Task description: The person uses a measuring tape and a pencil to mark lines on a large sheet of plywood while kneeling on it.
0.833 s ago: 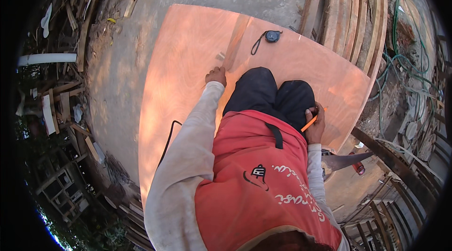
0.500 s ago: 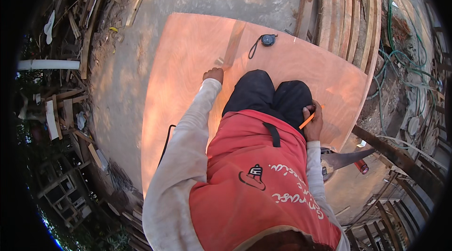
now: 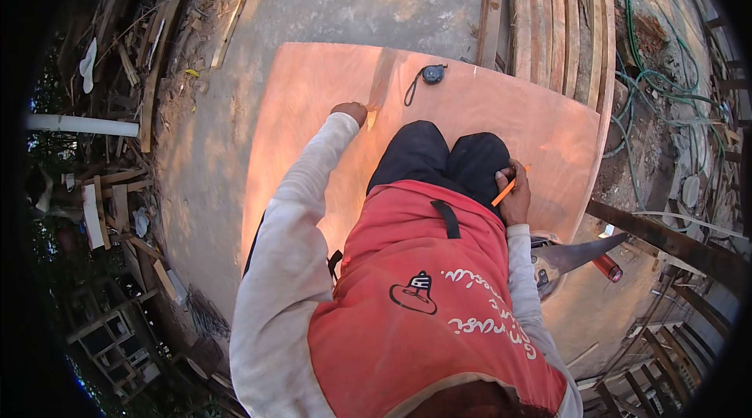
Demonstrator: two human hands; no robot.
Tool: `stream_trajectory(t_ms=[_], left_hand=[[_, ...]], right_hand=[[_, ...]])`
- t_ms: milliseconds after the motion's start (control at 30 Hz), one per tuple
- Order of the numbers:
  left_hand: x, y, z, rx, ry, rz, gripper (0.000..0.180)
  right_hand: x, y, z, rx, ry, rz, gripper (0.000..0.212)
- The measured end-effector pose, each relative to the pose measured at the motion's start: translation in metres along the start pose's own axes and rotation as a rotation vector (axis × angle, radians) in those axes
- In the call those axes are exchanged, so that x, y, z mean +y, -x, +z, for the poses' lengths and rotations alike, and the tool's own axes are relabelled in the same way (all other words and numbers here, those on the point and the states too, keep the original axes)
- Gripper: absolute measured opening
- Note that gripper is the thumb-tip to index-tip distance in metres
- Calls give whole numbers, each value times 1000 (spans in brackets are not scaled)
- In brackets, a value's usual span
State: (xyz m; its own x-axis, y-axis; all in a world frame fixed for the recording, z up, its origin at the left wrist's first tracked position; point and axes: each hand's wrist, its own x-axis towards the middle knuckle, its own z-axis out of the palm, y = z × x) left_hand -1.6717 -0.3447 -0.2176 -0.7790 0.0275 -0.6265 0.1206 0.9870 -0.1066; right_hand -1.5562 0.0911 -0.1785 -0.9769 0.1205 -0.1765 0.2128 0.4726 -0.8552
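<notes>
A large reddish plywood sheet [image 3: 313, 77] lies under my knees. My left hand [image 3: 350, 112] is closed in a fist on it, beside the near end of a glossy brown strip [image 3: 381, 73] running toward the far edge. What the fist holds, if anything, is hidden. By the strip's near end shows a small yellowish patch [image 3: 371, 118]. Resting against my right knee, my right hand [image 3: 515, 197] is closed around an orange pencil [image 3: 502, 194], which slants across the fingers. A dark tape measure [image 3: 432, 74] with a looped wrist cord sits right of the strip.
Long timber boards [image 3: 552, 22] are stacked beyond the sheet's right side. A handsaw [image 3: 583, 253] and a red cylinder [image 3: 608, 267] are at lower right. Green hose [image 3: 658, 81] coils at far right. Scrap wood [image 3: 149, 97] and a white pipe [image 3: 82, 125] lie left.
My left fist has shifted slightly farther along the sheet, beside the strip. My right hand keeps the pencil at the knee. The whole view has turned a little.
</notes>
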Motion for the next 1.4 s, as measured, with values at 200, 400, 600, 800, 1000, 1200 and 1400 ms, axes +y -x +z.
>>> stream_trajectory(t_ms=[200,400,600,800,1000,1200,1400], left_hand=[[-11,1,-45,37,-135,66,26],[-39,14,-121,166,-180,37,24],[-77,33,-170,548,-18,-75,25],[-75,20,-192,689,412,-243,27],[-66,-82,-198,633,760,-234,38],[-30,-203,-182,871,1368,132,58],[10,-239,-68,77,301,-85,67]], right_hand=[[6,1,-3,14,9,-22,46],[7,-1,-4,20,15,-43,45],[-2,0,-5,-1,8,-25,44],[4,-3,-9,13,11,1,46],[9,-8,-3,-3,-17,38,47],[9,-12,-2,14,-28,105,46],[3,-25,-9,14,-62,239,45]])
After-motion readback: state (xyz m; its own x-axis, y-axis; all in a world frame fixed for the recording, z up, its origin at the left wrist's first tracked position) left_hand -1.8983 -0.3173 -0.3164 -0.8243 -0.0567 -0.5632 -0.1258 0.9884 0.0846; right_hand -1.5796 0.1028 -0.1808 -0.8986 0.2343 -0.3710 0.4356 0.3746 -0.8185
